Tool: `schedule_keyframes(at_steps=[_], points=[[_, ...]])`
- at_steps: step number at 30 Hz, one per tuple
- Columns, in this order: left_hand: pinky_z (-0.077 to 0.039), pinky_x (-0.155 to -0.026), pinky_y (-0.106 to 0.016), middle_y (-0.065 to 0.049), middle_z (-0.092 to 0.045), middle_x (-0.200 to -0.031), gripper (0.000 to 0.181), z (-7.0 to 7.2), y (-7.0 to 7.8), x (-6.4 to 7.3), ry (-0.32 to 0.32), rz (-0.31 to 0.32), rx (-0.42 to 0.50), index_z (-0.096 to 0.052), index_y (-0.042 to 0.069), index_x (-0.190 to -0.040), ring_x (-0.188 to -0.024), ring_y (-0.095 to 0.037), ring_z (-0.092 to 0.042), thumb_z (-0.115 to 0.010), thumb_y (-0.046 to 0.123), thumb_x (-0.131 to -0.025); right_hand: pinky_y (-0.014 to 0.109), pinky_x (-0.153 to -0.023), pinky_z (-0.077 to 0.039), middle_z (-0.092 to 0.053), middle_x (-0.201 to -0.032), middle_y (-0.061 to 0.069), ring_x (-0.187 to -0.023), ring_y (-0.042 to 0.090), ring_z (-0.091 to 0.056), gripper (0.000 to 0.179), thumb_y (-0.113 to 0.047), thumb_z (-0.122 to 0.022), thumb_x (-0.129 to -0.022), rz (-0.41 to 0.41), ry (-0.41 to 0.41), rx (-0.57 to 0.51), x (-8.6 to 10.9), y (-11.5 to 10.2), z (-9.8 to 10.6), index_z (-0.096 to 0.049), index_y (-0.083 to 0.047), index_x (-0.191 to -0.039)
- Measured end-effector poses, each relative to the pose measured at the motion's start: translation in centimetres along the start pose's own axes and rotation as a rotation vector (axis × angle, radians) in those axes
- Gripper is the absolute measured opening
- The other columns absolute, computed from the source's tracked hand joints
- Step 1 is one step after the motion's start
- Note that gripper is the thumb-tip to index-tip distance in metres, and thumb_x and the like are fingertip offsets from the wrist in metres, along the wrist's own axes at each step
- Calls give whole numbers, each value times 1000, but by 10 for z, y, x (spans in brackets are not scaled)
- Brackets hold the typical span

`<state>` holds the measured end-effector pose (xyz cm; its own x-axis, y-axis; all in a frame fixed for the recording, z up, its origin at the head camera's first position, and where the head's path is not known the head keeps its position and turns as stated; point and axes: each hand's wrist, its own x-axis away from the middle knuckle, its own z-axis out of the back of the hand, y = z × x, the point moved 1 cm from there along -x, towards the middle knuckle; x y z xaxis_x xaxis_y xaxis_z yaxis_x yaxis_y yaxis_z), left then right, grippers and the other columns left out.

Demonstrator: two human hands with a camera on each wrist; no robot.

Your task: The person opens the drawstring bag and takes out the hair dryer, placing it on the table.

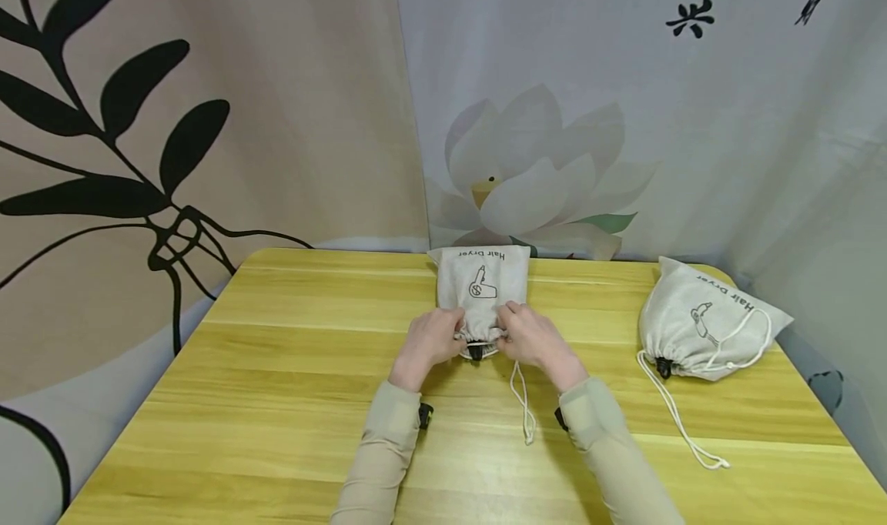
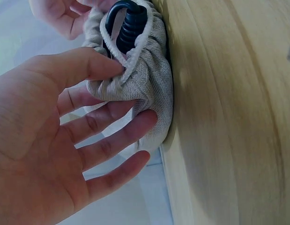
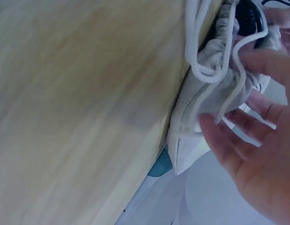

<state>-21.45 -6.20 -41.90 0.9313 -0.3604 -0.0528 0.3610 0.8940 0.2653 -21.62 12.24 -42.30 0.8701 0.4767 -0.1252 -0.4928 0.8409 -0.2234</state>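
Note:
A pale cloth drawstring bag [image 1: 478, 279] printed "Hair Dryer" lies near the far table edge, its gathered mouth facing me. My left hand [image 1: 435, 334] pinches one side of that mouth between thumb and index finger, the other fingers spread along the cloth in the left wrist view. Opposite it, my right hand [image 1: 530, 332] pinches the other side of the gathered rim. Between the hands, a black ribbed cord end with a loop [image 2: 131, 30] shows in the opening. White drawstring [image 3: 205, 70] crosses the mouth, and its loose end hangs onto the table right of the bag.
A second "Hair Dryer" drawstring bag [image 1: 714, 325] lies at the right of the wooden table [image 1: 277, 402], its own white cord [image 1: 682, 425] trailing toward me. Behind the far table edge hangs a printed curtain [image 1: 312, 109].

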Motion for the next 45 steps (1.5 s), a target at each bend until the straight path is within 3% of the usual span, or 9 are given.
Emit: schedule_keyframes(at_steps=[4, 10, 18, 24, 45], points=[[-35, -48, -26, 0, -55, -68, 25, 2, 2, 0, 17, 5, 0, -50, 15, -74, -59, -16, -49, -73, 22, -79, 34, -63, -53, -59, -89, 5, -78, 20, -56, 32, -23, -73, -78, 9, 40, 69, -1, -2, -1, -60, -5, -101], [-37, -49, -29, 0, -57, -70, 23, -1, 2, -1, 16, 37, -12, -51, 15, -77, -62, -17, -53, -72, 23, -80, 35, -58, -50, -57, -82, 6, -72, 22, -53, 28, -17, -77, -73, 14, 122, 176, -2, -2, -3, -58, -4, -89], [-39, -49, -27, 0, -56, -72, 17, 0, -4, 1, -5, 88, 24, -55, 14, -86, -63, -16, -51, -71, 16, -78, 35, -60, -52, -57, -84, 6, -73, 22, -55, 27, -11, -74, -73, -21, 78, 151, 1, 6, 0, -59, -3, -94], [-41, -53, -28, -3, -60, -76, 19, 3, -10, 4, -6, 120, 58, -54, 13, -81, -66, -18, -54, -72, 15, -75, 35, -56, -50, -54, -80, 4, -71, 21, -53, 23, -9, -73, -73, -44, 80, 116, 3, 11, 3, -53, -7, -84], [-37, -49, -30, -3, -61, -73, 18, 6, -24, 5, 63, 142, 61, -55, 13, -76, -61, -20, -53, -72, 11, -71, 31, -48, -43, -50, -75, 3, -66, 19, -50, 24, -4, -72, -70, -35, 149, 103, 9, 19, 6, -52, -9, -82]])
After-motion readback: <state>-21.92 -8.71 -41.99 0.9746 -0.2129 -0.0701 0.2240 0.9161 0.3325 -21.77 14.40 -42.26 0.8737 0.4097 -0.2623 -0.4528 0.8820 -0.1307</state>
